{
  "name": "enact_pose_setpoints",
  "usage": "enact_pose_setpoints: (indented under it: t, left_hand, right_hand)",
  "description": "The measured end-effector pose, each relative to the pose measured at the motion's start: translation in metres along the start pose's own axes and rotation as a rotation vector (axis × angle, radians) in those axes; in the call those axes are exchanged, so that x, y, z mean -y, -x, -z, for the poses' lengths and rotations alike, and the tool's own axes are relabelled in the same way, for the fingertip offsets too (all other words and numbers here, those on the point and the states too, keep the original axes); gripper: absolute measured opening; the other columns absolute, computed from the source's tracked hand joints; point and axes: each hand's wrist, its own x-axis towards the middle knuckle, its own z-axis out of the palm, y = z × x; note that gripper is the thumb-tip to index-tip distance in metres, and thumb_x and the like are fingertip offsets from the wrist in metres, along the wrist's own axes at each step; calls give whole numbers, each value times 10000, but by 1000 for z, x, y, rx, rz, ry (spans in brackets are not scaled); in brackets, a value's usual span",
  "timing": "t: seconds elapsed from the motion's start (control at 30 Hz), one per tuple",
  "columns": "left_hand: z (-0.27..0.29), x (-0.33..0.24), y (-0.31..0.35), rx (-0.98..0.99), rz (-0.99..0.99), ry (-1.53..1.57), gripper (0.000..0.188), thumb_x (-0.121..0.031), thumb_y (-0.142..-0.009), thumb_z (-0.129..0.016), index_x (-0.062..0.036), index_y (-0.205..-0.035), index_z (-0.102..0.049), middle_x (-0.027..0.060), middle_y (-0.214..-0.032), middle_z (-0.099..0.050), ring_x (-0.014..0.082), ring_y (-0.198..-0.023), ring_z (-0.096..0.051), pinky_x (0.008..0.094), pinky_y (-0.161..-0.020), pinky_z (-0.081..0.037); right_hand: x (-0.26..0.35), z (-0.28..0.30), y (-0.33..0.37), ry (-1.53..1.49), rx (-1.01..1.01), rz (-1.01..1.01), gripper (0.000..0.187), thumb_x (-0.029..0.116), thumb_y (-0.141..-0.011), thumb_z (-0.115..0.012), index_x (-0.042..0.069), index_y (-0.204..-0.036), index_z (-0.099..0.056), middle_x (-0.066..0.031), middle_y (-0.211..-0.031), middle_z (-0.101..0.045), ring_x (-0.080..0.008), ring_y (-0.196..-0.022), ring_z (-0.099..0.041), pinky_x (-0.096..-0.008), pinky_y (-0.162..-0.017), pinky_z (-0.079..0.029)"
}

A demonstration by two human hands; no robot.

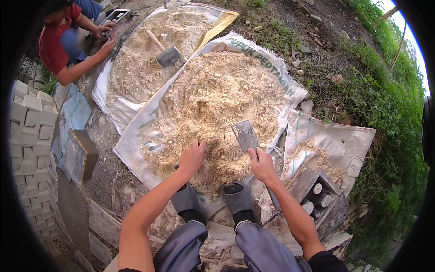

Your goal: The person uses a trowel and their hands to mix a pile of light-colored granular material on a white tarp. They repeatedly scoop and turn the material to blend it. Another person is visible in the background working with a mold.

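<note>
Between my feet and the far sack lies a heap of pale sandy powder (217,99), spread on a white woven sack (136,136). My left hand (192,159) is closed low over the near side of the heap. A short dark end shows beside its wrist, but what the fingers hold is hidden. In my right hand (263,167) is a flat grey rectangular plate (245,135), gripped at its near end with the thumb on top. The plate is tilted above the right part of the heap.
A mallet (168,56) lies on a second powder heap (136,77). At the far left, another person (59,45) works at a box mould. To my right stands a mould box (312,195) with white cylinders. Pale blocks (31,136) are stacked left, near a leaning board (79,156).
</note>
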Motion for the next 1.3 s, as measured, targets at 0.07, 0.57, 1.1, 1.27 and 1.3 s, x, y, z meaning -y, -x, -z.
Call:
enact_pose_setpoints:
  t: [0.07, 0.57, 1.1, 1.27, 1.3]
  left_hand:
    - [2, 4, 2, 15, 12, 6, 288, -253, -898, -603, -82, -1086, -467, 153, -921, -523, 347, -653, -645, 447, -532, -523]
    - [35, 26, -16, 413, 29, 108, 646, -362, -899, -588, -25, -1385, -326, 315, -1188, -563, 412, -1020, -629, 503, -842, -518]
    - [316, -76, 76, 33, -20, 203, 265, -260, -892, -539, -39, -983, -654, 223, -955, -667, 385, -925, -630, 467, -819, -485]
    - [317, -115, 129, 100, -127, 350, 255, -220, -884, -563, -45, -1058, -627, 151, -947, -680, 289, -908, -645, 383, -803, -490]
    - [328, -113, 135, 124, -72, 333, 262, -225, -888, -569, -47, -1071, -625, 146, -959, -680, 282, -910, -646, 380, -803, -491]
  right_hand:
    - [6, -7, -3, -9, -28, 69, 524, 424, -992, -443, -68, -838, -541, -329, -773, -598, -491, -761, -597, -519, -684, -458]
    - [-34, 11, 12, 249, 94, 118, 588, 436, -904, -591, -104, -1135, -590, -286, -980, -664, -382, -905, -661, -427, -827, -491]
    - [114, 167, 73, 766, 46, 437, 249, 99, -762, -535, -49, -900, -679, -249, -927, -684, -391, -847, -681, -461, -716, -551]
    - [87, 151, 76, 1022, 190, 522, 221, 107, -759, -541, -10, -823, -717, -220, -896, -697, -365, -847, -684, -447, -731, -549]
    - [94, 159, 78, 1117, 282, 568, 219, 110, -765, -538, 2, -811, -723, -214, -901, -698, -363, -854, -682, -445, -733, -546]
